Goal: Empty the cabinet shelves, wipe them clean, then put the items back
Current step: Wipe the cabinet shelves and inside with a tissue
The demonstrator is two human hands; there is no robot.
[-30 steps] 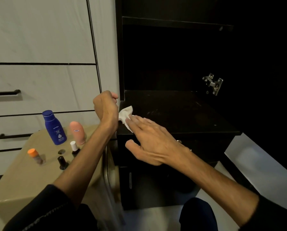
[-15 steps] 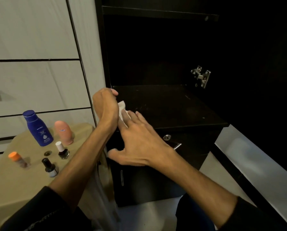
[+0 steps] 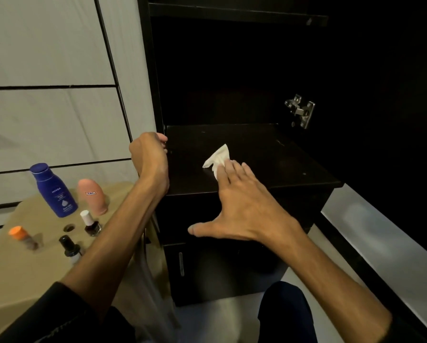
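Black laminate of the cabinet shelf [image 3: 269, 157] lies bare; the right hand [image 3: 244, 206], fingers straight and together, has slid the white tissue [image 3: 218, 157] from the left front corner toward the middle, so wiping is under way. Curled fingers of the left hand [image 3: 149, 157] grip the cabinet edge. Removed items wait on the beige stool [image 3: 14, 268]: blue bottle [image 3: 55, 191] reads NIVEA; the pink tube [image 3: 92, 195] label is unreadable.
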